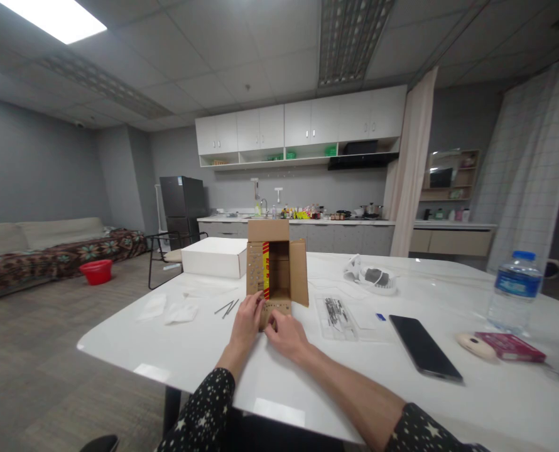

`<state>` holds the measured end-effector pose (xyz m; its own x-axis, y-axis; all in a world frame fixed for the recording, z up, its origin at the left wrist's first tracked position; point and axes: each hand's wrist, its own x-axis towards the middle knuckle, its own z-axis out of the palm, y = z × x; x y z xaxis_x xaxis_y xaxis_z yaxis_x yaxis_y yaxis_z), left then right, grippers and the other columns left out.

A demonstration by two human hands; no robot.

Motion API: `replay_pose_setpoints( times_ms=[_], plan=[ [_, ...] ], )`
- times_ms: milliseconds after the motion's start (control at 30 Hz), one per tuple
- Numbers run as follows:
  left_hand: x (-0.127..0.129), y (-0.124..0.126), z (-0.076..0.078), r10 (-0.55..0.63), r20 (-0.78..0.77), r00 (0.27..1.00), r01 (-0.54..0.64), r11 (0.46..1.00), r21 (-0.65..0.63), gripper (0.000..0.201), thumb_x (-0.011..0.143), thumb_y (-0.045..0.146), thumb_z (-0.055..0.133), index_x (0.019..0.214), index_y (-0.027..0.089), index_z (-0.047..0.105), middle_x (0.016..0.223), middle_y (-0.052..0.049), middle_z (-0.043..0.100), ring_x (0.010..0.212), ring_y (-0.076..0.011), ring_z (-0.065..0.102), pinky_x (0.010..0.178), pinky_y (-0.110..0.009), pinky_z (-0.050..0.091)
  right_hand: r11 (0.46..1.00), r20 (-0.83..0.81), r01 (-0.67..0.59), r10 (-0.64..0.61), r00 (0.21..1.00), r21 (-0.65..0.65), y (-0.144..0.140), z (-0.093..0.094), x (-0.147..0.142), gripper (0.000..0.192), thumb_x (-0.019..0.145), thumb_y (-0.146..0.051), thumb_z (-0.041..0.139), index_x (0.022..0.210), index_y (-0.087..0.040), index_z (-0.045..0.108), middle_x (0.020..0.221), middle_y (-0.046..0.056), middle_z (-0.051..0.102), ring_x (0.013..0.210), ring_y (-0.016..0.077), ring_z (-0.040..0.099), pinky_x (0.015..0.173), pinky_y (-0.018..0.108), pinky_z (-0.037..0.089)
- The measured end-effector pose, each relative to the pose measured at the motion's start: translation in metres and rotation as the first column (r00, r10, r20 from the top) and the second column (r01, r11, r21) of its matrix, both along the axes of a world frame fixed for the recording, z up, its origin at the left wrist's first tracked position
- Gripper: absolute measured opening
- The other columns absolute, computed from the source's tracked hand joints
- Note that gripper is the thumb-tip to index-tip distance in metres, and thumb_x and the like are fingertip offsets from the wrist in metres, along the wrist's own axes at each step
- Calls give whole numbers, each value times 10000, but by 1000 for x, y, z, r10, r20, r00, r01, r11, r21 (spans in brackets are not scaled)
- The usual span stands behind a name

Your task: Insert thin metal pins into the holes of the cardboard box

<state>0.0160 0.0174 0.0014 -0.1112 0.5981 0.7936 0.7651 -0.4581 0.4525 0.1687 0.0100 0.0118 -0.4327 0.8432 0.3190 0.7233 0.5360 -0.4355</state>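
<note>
An open cardboard box stands on the table in front of me, its flaps spread and its inside facing me. The left flap is dotted with small marks and edged by a yellow and red strip. The front flap, also dotted, folds down toward me. My left hand is closed on the box's lower left corner, fingertips at the flap's edge. My right hand is curled in a pinch at the front flap; what its fingertips hold is hidden.
A clear case of small metal pieces and a black phone lie to the right. Beyond are a water bottle and a dark pink box. Thin metal rods, crumpled tissues and a white box are on the left.
</note>
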Motion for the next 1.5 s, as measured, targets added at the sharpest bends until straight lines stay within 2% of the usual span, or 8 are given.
replay_pose_setpoints(
  times_ms=[167, 300, 467, 600, 767, 1067, 1333, 1500],
  plan=[
    [1, -2, 0, 32, 117, 993, -27, 999, -44, 266, 930, 387, 515, 1091, 200, 614, 889, -52, 723, 787, -196, 689, 767, -369, 568, 1000, 19, 12, -12, 1000, 8, -2, 2, 1, 173, 891, -296, 482, 969, -230, 622, 871, 31, 712, 763, 174, 622, 617, 279, 271],
    [-2, 2, -2, 64, 70, 996, -62, 998, -29, 252, 923, 421, 527, 935, 208, 660, 855, -48, 733, 783, -202, 694, 761, -367, 565, 1000, 25, -2, 2, 1000, 8, -2, 1, 2, 190, 893, -299, 483, 992, -235, 632, 868, 29, 709, 766, 178, 621, 629, 274, 292],
    [-4, 2, 0, 42, 5, 999, -42, 999, 33, 307, 955, 370, 490, 1115, 197, 685, 1005, -87, 741, 894, -208, 695, 840, -374, 556, 999, 46, -29, 27, 999, 33, -4, 3, 2, 204, 893, -305, 483, 987, -217, 641, 896, 46, 717, 788, 186, 630, 638, 277, 299],
    [-4, 2, 0, 48, -42, 998, -47, 999, 24, 347, 970, 361, 464, 1192, 201, 677, 934, -82, 729, 852, -206, 687, 810, -365, 554, 998, 58, -52, 50, 997, 34, -5, 4, 3, 198, 903, -306, 479, 982, -219, 638, 908, 42, 716, 785, 179, 628, 644, 277, 306],
    [-4, 5, -2, 67, -93, 993, -66, 998, 17, 364, 975, 371, 454, 1199, 199, 685, 850, -73, 706, 773, -191, 666, 762, -339, 541, 998, 67, -55, 52, 996, 44, -4, 2, 4, 197, 902, -312, 481, 985, -228, 640, 892, 34, 710, 782, 179, 622, 644, 279, 308],
    [-5, 6, -2, 58, -96, 994, -58, 998, 5, 368, 974, 373, 441, 1195, 210, 685, 867, -66, 700, 785, -194, 664, 768, -336, 538, 995, 84, -81, 75, 994, 59, -6, 3, 4, 194, 890, -299, 463, 970, -230, 627, 878, 35, 713, 753, 185, 616, 626, 288, 283],
    [-5, 4, -6, 58, -115, 992, -56, 998, 23, 349, 979, 334, 440, 1200, 205, 677, 920, -71, 712, 825, -198, 672, 787, -340, 549, 988, 62, -105, 98, 993, 114, -3, -9, 2, 164, 870, -289, 469, 942, -236, 606, 868, 30, 729, 743, 195, 644, 591, 305, 229],
    [-6, 3, -5, 65, -127, 990, -62, 998, 28, 343, 983, 317, 427, 1181, 206, 685, 936, -75, 715, 851, -199, 675, 808, -350, 551, 989, 71, -112, 105, 992, 100, -6, -4, 2, 165, 872, -278, 467, 949, -234, 607, 884, 30, 731, 767, 194, 655, 600, 299, 245]
  ],
)
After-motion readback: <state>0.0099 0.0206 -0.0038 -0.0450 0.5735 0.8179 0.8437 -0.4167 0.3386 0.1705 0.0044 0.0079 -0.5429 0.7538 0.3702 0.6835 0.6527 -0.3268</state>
